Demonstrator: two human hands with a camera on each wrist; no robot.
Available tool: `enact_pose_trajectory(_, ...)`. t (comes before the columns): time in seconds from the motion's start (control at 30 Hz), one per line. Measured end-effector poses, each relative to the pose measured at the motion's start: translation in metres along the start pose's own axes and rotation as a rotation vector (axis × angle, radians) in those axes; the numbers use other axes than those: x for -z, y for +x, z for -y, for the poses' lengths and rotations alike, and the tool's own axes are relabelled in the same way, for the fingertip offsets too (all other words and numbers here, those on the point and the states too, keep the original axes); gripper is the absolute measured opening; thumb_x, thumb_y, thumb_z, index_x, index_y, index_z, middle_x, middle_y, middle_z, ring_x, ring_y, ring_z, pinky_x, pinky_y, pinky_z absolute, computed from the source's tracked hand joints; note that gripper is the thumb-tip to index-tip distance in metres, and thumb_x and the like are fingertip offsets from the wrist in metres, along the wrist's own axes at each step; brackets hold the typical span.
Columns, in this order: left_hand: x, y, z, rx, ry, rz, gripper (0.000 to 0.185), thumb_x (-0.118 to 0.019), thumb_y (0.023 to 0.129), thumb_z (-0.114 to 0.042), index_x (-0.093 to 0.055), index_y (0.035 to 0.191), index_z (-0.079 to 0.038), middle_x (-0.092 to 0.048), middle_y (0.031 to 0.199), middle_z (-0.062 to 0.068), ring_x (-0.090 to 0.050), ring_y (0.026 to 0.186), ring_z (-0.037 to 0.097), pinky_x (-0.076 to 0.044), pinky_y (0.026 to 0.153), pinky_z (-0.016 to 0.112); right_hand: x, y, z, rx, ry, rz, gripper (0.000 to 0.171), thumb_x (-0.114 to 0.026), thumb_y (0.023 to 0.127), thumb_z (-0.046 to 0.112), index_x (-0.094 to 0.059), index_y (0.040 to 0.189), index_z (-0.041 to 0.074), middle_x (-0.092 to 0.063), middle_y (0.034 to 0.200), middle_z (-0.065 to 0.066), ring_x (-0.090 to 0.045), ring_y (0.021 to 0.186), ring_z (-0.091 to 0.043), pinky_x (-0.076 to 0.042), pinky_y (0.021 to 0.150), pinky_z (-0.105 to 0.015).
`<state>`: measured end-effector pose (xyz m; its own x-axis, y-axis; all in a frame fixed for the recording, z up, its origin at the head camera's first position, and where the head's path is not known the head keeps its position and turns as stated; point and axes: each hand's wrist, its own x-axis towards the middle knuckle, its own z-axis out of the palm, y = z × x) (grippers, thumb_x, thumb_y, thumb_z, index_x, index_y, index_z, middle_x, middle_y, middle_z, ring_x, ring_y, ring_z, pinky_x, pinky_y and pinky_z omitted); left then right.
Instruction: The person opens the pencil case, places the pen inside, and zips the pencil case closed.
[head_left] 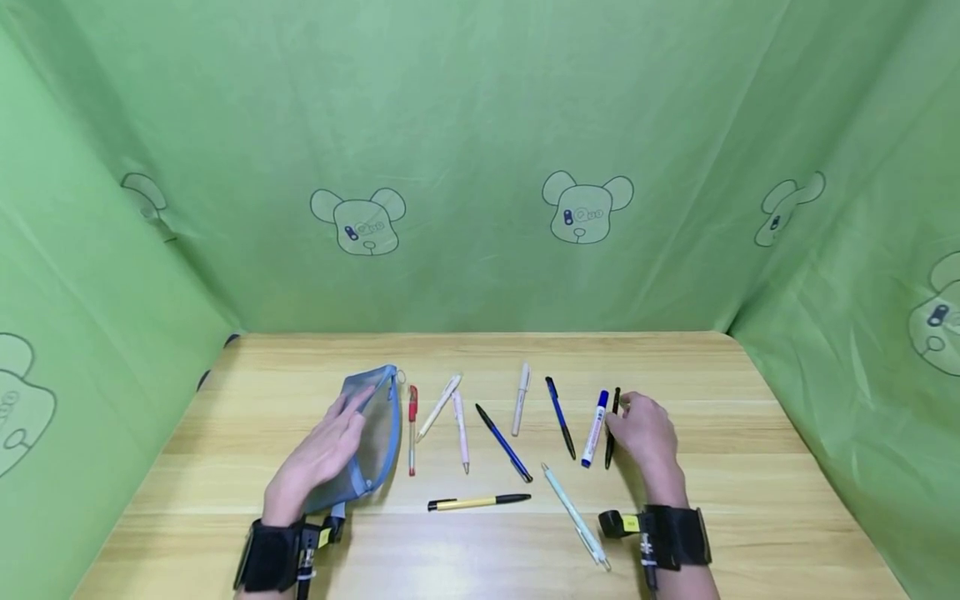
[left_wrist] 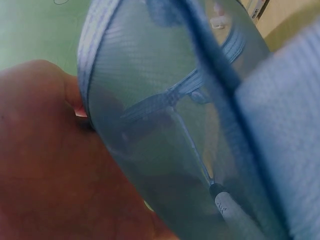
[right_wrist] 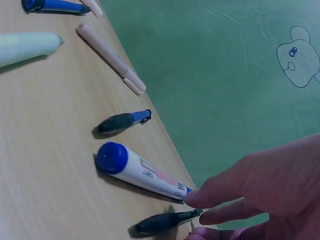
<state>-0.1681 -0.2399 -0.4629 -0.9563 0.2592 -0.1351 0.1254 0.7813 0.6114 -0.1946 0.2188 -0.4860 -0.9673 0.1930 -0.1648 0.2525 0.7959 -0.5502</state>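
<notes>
My left hand [head_left: 328, 440] rests with fairly straight fingers against the left side of a blue mesh zip pouch [head_left: 347, 492]. The pouch stands on its side, its zipped mouth gaping to the right. Through the mesh in the left wrist view, a pale pen [left_wrist: 235, 215] with a dark tip shows. My right hand [head_left: 645, 429] is over a black pen [head_left: 609, 454] at the right end of the row, thumb and finger on either side of it. In the right wrist view the fingertips [right_wrist: 192, 199] lie right by the pen's end and the white marker [right_wrist: 150, 172].
Between the hands lie a red pen [head_left: 412, 433], a cream pen [head_left: 438, 407], a pink pen [head_left: 461, 433], two blue pens [head_left: 504, 443], a white pen [head_left: 521, 400], a yellow pen [head_left: 478, 502] and a light blue pen [head_left: 576, 517]. Green fabric [head_left: 480, 283] walls the wooden table.
</notes>
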Motion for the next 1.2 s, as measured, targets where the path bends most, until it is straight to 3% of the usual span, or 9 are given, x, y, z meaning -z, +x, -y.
enact_pose_trajectory(0.3, 0.0018, 0.0018, -0.0021, -0.004, 0.009, 0.005, 0.058, -0.012, 0.112, -0.030, -0.016, 0.164, -0.004, -0.007, 0.167, 0.030, -0.007, 0.151, 0.052, -0.012, 0.116, 0.072, -0.0039, 0.0023, -0.0030, -0.004, -0.049, -0.007, 0.054, -0.063, 0.096, 0.019, -0.052, 0.141, -0.010, -0.055, 0.138, -0.036, -0.060, 0.084, -0.033, -0.050, 0.059, -0.037)
enact_pose_trajectory(0.6, 0.0018, 0.0022, -0.0021, 0.003, 0.006, 0.014, 0.059, -0.013, 0.112, -0.030, -0.015, 0.164, -0.005, -0.005, 0.166, 0.032, -0.007, 0.151, 0.052, -0.011, 0.115, 0.073, -0.0069, 0.0012, -0.0027, -0.022, -0.095, -0.011, 0.052, -0.065, 0.092, 0.015, -0.055, 0.138, -0.008, -0.063, 0.124, -0.035, -0.063, 0.085, -0.037, -0.051, 0.060, -0.042)
enact_pose_trajectory(0.87, 0.0016, 0.0013, -0.0016, 0.008, 0.005, 0.011, 0.059, -0.012, 0.111, -0.030, -0.016, 0.164, -0.005, -0.006, 0.167, 0.030, -0.007, 0.152, 0.052, -0.012, 0.116, 0.072, -0.0026, 0.0008, -0.0034, -0.023, -0.056, -0.006, 0.052, -0.066, 0.090, 0.012, -0.056, 0.137, -0.009, -0.068, 0.110, -0.032, -0.062, 0.075, -0.034, -0.049, 0.055, -0.040)
enact_pose_trajectory(1.2, 0.0015, 0.0006, 0.0003, 0.005, -0.007, 0.013, 0.058, -0.012, 0.111, -0.029, -0.017, 0.164, -0.005, -0.008, 0.167, 0.028, -0.006, 0.152, 0.051, -0.011, 0.116, 0.072, 0.0003, -0.0007, -0.0044, -0.049, -0.024, 0.002, 0.058, -0.063, 0.090, 0.015, -0.052, 0.143, -0.006, -0.067, 0.111, -0.030, -0.054, 0.064, -0.027, -0.042, 0.050, -0.034)
